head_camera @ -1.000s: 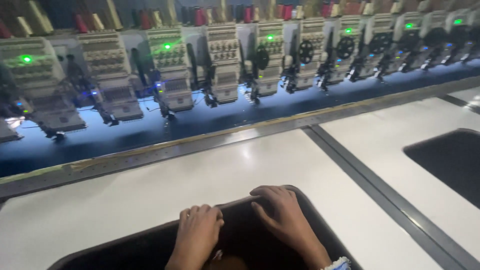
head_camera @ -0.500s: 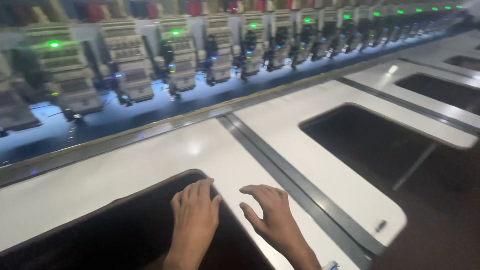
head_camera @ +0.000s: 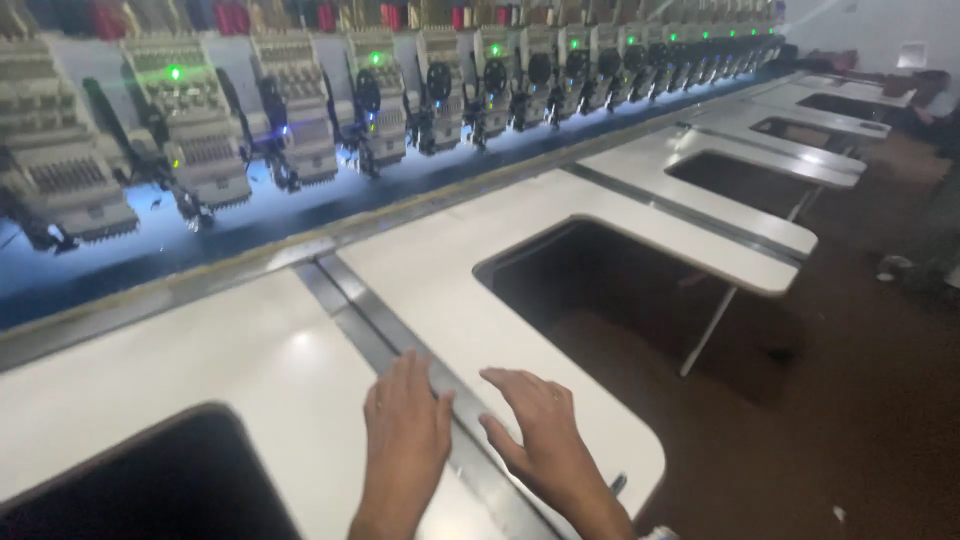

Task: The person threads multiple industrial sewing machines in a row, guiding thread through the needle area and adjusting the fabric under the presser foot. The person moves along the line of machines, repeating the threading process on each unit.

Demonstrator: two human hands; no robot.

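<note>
On white table [head_camera: 250, 370] | L hand [head_camera: 405, 440], R hand [head_camera: 540, 430] flat | embroidery heads [head_camera: 300, 110] behind

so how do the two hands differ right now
The left hand lies flat with fingers close together, over the white panel and the grey seam. The right hand has its fingers spread and slightly lifted, over the next panel beside the dark cutout. The left points straight ahead; the right angles leftward. Both are bare, palm down and hold nothing.
</note>
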